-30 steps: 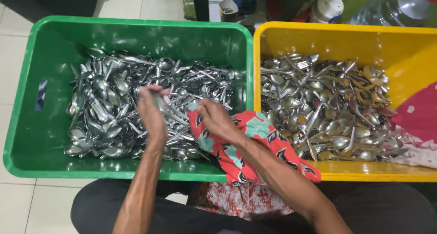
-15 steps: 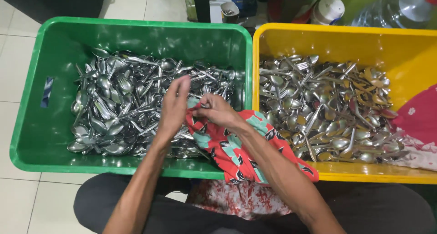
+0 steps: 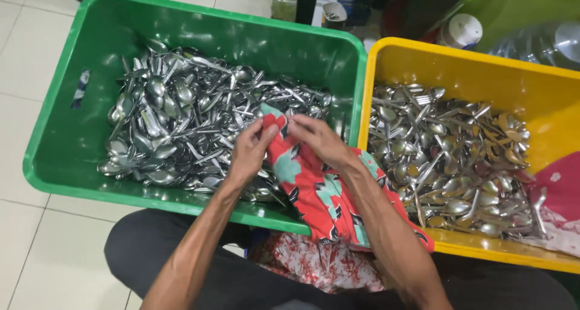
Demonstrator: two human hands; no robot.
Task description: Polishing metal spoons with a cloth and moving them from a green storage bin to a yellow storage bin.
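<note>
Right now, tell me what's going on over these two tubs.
A seated person holds a red patterned cloth with both hands over the green tub. The left hand and the right hand pinch the cloth's top edge close together; whether a piece of cutlery is wrapped inside cannot be seen. The green tub is heaped with metal spoons. The yellow tub beside it holds more spoons and forks, with a pink cloth at its far side.

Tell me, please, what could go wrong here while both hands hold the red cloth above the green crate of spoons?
1. The red patterned cloth hangs over the rim of the green crate; it might snag on the spoons and drag some out.
2. Both the left hand and the right hand work just above the pile, so fork tines in it could prick a finger.
</note>
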